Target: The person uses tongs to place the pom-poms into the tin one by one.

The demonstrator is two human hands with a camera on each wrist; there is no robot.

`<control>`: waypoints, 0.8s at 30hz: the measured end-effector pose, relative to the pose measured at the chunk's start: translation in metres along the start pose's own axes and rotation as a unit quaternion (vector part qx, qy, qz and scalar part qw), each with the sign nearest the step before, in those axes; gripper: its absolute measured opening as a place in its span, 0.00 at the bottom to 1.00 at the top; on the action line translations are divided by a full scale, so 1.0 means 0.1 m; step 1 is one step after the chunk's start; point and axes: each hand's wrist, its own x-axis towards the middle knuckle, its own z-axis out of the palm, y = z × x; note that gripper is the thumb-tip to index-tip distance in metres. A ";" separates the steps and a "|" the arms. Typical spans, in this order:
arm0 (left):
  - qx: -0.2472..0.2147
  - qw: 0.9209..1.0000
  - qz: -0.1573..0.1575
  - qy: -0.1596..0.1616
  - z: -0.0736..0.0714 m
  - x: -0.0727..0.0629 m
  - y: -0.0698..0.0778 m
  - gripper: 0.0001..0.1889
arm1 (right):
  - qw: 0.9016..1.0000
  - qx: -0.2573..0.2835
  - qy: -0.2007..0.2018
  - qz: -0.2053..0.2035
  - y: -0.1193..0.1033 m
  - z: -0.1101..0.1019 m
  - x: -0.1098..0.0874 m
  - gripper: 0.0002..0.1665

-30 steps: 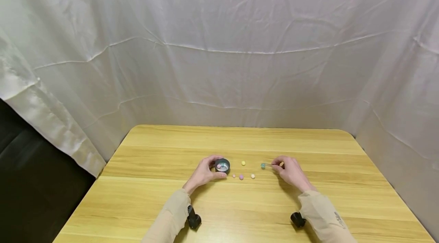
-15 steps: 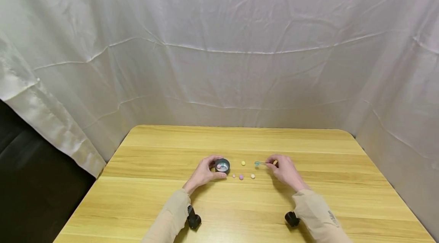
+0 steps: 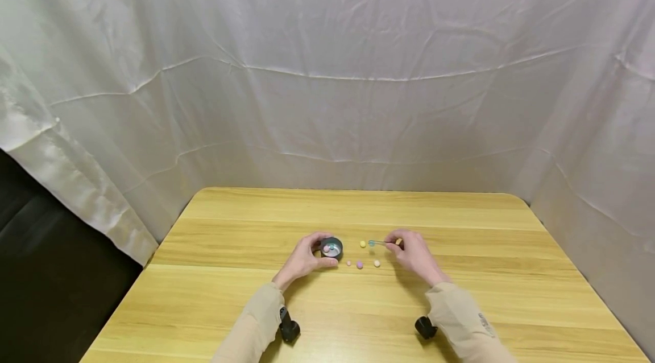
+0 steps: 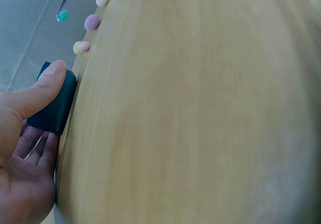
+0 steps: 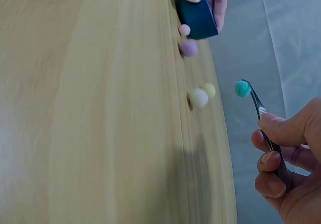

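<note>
My left hand (image 3: 303,256) grips a small dark round cup (image 4: 55,101), thumb on one side and fingers on the other. A pink ball and a teal one show inside the cup in the head view. Metal tweezers (image 5: 271,133) are pinched in my right hand (image 5: 296,158), their tips holding a fuzzy teal pom-pom (image 5: 243,89) above the table. Near the pom-pom on the table lies a yellow ball (image 3: 363,244). A white ball (image 5: 198,98), a purple ball (image 5: 189,48) and a small pink ball (image 5: 184,29) lie between the hands.
The wooden table (image 3: 327,306) spreads under both arms. White cloth (image 3: 327,112) hangs behind it and along the sides. A black surface (image 3: 46,272) shows at the left. Black wrist cameras sit at both sleeves.
My right hand has moved left with the tweezers, and the teal pom-pom has travelled from the right to beside the yellow ball, off the table. The left hand and cup stay put.
</note>
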 end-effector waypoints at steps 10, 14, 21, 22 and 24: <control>0.004 1.000 0.008 -0.001 0.00 0.00 0.00 0.33 | 1.000 0.015 0.000 -0.017 -0.18 0.13 0.05 0.03; 0.011 1.000 0.011 -0.002 0.00 0.01 -0.01 0.33 | 1.000 0.018 -0.004 -0.019 -0.25 0.18 0.06 0.03; -0.005 1.000 0.017 -0.006 0.00 -0.02 0.05 0.32 | 1.000 0.021 -0.008 -0.019 -0.34 0.26 0.09 0.03; -0.008 1.000 0.015 -0.006 0.00 -0.02 0.05 0.32 | 1.000 0.022 -0.007 -0.019 -0.35 0.27 0.10 0.04; -0.009 1.000 0.013 -0.007 0.00 -0.02 0.04 0.32 | 0.999 0.023 -0.005 -0.021 -0.36 0.29 0.10 0.04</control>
